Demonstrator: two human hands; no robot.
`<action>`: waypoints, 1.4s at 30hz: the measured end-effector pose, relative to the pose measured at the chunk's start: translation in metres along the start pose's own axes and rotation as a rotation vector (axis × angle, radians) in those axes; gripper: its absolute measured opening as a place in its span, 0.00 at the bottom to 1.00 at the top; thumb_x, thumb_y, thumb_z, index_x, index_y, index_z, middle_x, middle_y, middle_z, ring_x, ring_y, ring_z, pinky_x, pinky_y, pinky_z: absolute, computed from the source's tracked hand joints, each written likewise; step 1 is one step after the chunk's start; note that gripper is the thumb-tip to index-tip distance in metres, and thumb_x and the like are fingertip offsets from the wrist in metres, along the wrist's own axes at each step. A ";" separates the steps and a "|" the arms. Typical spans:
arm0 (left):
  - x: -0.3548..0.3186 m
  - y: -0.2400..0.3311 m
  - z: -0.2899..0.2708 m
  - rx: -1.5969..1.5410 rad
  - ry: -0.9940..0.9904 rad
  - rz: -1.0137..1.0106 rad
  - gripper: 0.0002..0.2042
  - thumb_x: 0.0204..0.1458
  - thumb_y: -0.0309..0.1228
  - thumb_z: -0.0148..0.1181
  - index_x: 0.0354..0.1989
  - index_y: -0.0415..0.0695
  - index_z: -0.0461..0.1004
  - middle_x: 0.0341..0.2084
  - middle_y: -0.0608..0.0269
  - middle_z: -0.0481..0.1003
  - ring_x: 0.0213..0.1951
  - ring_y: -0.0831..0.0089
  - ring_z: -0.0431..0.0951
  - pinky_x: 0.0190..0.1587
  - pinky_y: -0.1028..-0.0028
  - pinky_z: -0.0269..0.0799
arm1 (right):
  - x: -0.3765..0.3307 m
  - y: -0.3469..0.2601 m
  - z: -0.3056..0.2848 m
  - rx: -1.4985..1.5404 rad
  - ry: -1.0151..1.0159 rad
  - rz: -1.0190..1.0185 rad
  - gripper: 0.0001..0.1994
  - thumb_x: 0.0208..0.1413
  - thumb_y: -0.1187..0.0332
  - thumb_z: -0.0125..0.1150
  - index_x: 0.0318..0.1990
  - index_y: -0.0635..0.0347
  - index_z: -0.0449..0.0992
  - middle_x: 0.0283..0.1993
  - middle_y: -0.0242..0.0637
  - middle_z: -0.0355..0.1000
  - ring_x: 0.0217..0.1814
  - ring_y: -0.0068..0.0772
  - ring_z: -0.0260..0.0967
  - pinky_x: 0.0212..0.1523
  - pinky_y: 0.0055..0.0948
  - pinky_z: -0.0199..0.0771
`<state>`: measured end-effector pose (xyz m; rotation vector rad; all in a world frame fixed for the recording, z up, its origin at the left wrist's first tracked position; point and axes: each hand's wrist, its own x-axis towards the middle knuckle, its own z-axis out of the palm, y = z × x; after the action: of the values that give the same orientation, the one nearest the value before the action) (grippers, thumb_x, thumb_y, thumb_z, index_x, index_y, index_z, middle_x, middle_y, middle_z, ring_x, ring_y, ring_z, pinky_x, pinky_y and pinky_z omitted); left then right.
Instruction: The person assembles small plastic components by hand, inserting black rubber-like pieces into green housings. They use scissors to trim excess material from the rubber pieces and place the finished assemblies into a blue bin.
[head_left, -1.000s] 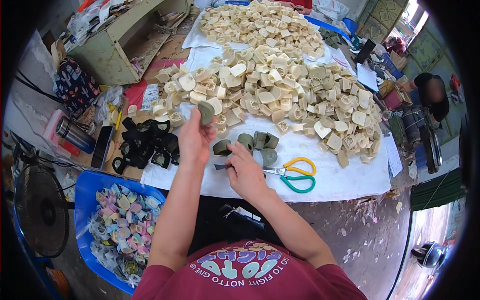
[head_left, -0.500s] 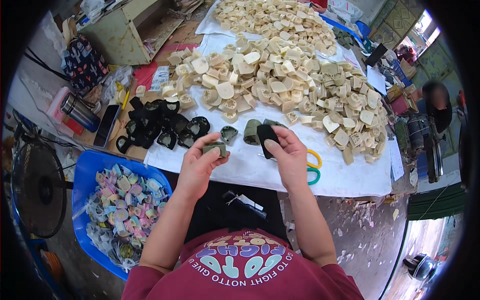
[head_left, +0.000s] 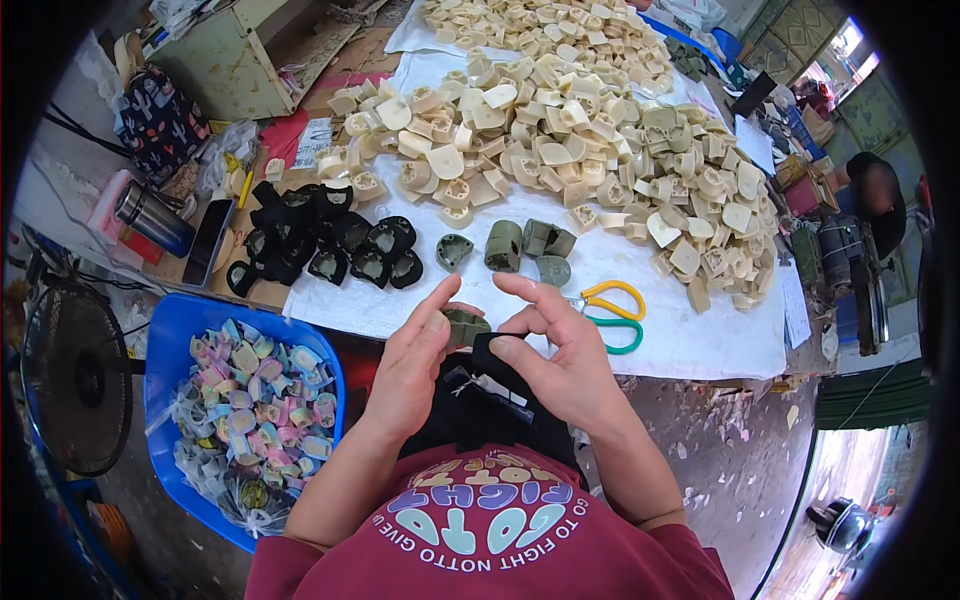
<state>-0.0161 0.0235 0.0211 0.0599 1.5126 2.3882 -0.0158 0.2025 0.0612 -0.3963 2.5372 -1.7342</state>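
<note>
In front of my chest, my left hand (head_left: 408, 372) pinches a small olive-green moulded piece (head_left: 464, 326) between its thumb and fingers. Right beside it, my right hand (head_left: 568, 362) grips a black fabric cover (head_left: 492, 352), thumb on top. Cover and piece meet or overlap; my fingers hide how far. Just beyond my fingertips a single hollow green piece (head_left: 455, 252) lies on the white cloth (head_left: 420, 318). To its right are a green block (head_left: 503, 246) and more green pieces (head_left: 545, 238). Scissors (head_left: 613, 286) with yellow and green handles lie by my right hand.
Black-covered pieces (head_left: 335, 235) cluster at left. Cream moulded pieces (head_left: 560, 150) heap across the far table. A blue tub (head_left: 160, 400) of pastel pieces stands lower left, near a fan (head_left: 85, 370). A phone (head_left: 208, 245) and steel flask (head_left: 155, 220) sit at the left edge. Another person (head_left: 880, 215) is at far right.
Both hands have come closer together and nearer my body, bringing the black cover against the green piece. The scissors and the green pieces on the cloth are now uncovered.
</note>
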 end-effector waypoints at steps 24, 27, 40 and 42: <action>-0.009 0.008 0.009 0.187 -0.020 0.039 0.35 0.48 0.17 0.47 0.68 0.38 0.47 0.50 0.61 0.60 0.48 0.78 0.64 0.49 0.78 0.65 | 0.000 -0.009 0.004 -0.021 0.017 0.100 0.29 0.49 0.77 0.59 0.60 0.56 0.61 0.30 0.41 0.75 0.35 0.43 0.71 0.38 0.36 0.69; -0.010 0.007 0.010 0.194 -0.006 0.059 0.33 0.50 0.17 0.49 0.68 0.37 0.48 0.50 0.60 0.61 0.49 0.78 0.65 0.50 0.77 0.65 | -0.001 -0.008 0.005 -0.039 0.031 0.066 0.28 0.49 0.77 0.59 0.60 0.56 0.61 0.30 0.41 0.75 0.34 0.42 0.71 0.36 0.36 0.69; -0.002 -0.004 0.010 0.131 0.138 0.339 0.30 0.47 0.14 0.59 0.62 0.40 0.60 0.48 0.59 0.69 0.46 0.76 0.72 0.49 0.76 0.69 | -0.035 0.014 0.011 -0.298 0.205 -0.221 0.27 0.46 0.73 0.66 0.56 0.62 0.66 0.44 0.41 0.71 0.47 0.36 0.69 0.50 0.36 0.65; 0.000 -0.002 0.016 0.058 0.103 0.279 0.31 0.46 0.14 0.60 0.61 0.40 0.60 0.47 0.60 0.68 0.44 0.78 0.71 0.46 0.78 0.70 | -0.059 0.035 0.021 0.118 -0.212 0.082 0.28 0.49 0.70 0.67 0.58 0.63 0.65 0.50 0.40 0.70 0.52 0.32 0.67 0.52 0.33 0.66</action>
<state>-0.0119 0.0384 0.0260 0.1746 1.7204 2.5969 0.0381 0.2089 0.0152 -0.4370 2.2614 -1.7033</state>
